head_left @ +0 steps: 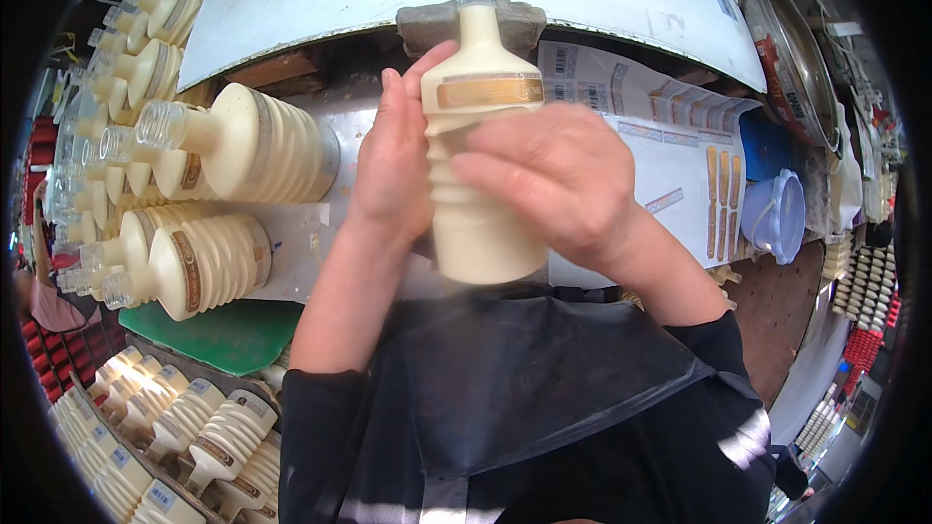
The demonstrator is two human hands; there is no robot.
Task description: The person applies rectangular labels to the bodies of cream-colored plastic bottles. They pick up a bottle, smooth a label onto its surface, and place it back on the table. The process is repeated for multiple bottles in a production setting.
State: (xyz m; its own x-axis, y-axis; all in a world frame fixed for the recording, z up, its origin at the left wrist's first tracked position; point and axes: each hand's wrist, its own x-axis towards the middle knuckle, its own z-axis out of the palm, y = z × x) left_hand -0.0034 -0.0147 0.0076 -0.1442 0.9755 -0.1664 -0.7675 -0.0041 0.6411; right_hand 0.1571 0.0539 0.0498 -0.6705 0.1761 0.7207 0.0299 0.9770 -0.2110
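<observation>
Left grip [390, 150] along edge of cream bottle [490, 233], narrow gap leftward

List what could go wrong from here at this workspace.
1. The right hand covers part of the cream bottle, just below its gold label; a careless rub might scuff or shift that label.
2. Other bottles crowd close to the left forearm, so an outward swing could knock one over.
3. The printed sheet lies beside the right forearm, which might catch and drag it.
</observation>
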